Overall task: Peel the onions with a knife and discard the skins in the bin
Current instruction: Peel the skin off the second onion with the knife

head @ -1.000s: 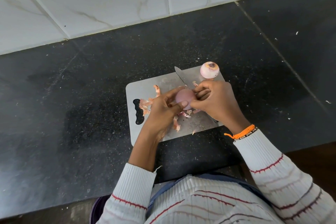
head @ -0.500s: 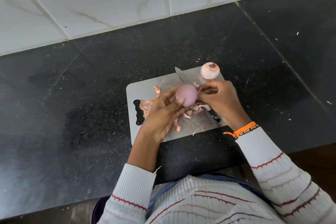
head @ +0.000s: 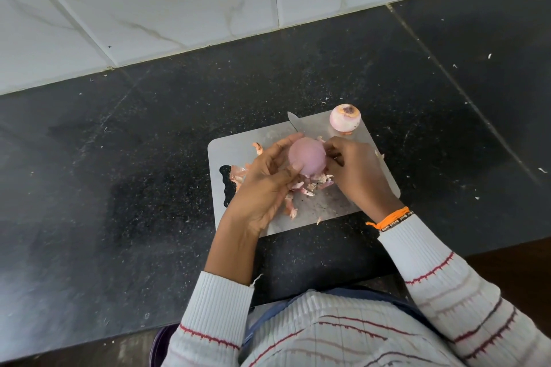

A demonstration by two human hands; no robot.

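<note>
From the head camera, the left hand (head: pixel 265 185) cups a peeled pink onion (head: pixel 307 157) above the grey cutting board (head: pixel 343 202) on the black counter (head: pixel 119 188). The right hand (head: pixel 356 171) pinches at the onion's side; what its grip holds cannot be told. A knife blade (head: pixel 293 124) and a second peeled onion (head: pixel 345 117) lie at the board's far edge, with onion skins (head: pixel 301 191) scattered under the hands.

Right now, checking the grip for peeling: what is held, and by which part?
The left hand grips the onion round its side; the right hand pinches at its other side.
</note>
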